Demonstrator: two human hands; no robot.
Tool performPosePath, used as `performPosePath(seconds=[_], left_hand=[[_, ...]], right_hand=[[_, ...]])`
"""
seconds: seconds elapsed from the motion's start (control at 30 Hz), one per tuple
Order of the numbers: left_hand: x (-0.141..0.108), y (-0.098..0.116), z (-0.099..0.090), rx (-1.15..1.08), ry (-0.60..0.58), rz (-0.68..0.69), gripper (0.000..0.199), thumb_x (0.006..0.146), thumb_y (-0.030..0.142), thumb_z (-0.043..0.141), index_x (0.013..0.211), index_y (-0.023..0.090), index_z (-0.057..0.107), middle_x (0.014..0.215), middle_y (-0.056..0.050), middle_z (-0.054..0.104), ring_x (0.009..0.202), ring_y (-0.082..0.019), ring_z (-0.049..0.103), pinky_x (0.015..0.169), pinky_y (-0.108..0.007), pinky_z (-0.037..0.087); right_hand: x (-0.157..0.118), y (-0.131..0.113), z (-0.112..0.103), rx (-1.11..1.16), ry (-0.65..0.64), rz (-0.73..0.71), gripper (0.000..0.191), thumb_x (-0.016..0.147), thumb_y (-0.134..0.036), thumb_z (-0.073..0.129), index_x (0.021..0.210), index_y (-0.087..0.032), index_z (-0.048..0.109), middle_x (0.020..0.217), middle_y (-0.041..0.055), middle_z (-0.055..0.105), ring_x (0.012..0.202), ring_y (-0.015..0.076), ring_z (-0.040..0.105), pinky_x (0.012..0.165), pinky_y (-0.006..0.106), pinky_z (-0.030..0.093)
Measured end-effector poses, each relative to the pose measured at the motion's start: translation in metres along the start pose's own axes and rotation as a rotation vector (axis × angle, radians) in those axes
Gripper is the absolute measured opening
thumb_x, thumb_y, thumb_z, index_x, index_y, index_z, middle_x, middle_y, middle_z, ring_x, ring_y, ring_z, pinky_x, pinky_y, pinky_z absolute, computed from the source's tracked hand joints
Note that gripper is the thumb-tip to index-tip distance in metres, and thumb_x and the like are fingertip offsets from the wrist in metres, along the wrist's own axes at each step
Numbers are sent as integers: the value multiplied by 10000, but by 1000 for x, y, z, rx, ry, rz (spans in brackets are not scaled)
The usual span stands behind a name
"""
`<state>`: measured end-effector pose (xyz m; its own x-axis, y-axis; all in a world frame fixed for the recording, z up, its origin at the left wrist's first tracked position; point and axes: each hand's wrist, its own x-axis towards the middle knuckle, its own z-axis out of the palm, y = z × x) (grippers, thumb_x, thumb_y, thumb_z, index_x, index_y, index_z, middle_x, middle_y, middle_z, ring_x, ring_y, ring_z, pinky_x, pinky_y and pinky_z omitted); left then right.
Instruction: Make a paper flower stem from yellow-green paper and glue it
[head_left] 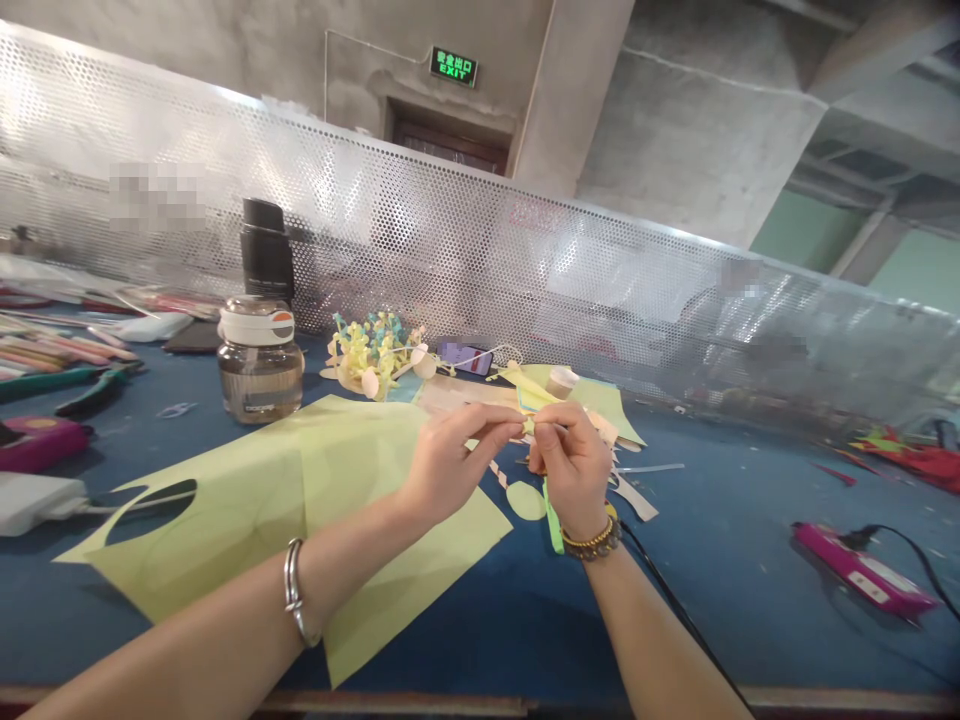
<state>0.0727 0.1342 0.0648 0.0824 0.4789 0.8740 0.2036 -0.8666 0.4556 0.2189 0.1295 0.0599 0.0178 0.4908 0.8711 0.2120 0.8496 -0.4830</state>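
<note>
My left hand and my right hand meet at the fingertips above the middle of the table. Between them is a small pale yellow piece, pinched by the fingers of both hands. Its shape is too small to make out fully. Under my left forearm lie large light yellow-green sheets, one with a round hole cut out. A round yellow-green piece and a bright green strip lie just below the hands.
A glass bottle and a black bottle stand at the left, near yellow and teal flowers. A phone rests by the perforated metal screen. Purple power strips lie on both sides; a black cable passes my right wrist.
</note>
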Motion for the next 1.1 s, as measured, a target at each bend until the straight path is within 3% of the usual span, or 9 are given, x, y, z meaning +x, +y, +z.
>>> performPosePath(seconds=[0.87, 1.1], left_hand=[[-1, -3, 0, -13, -24, 3, 93, 866, 184, 555, 892, 191, 644, 819, -6, 715, 715, -106, 677, 637, -195, 535], [-1, 0, 0, -110, -29, -95, 99, 865, 216, 553, 900, 188, 641, 830, -23, 712, 729, -115, 672, 636, -211, 552]], right_hand=[[-1, 2, 0, -16, 0, 1, 59, 890, -222, 528, 868, -202, 579, 721, -30, 514, 427, 36, 476, 390, 194, 395], [-1, 1, 0, 1, 4, 25, 60, 891, -226, 529, 860, -205, 577, 696, -35, 505, 415, 34, 466, 383, 190, 394]])
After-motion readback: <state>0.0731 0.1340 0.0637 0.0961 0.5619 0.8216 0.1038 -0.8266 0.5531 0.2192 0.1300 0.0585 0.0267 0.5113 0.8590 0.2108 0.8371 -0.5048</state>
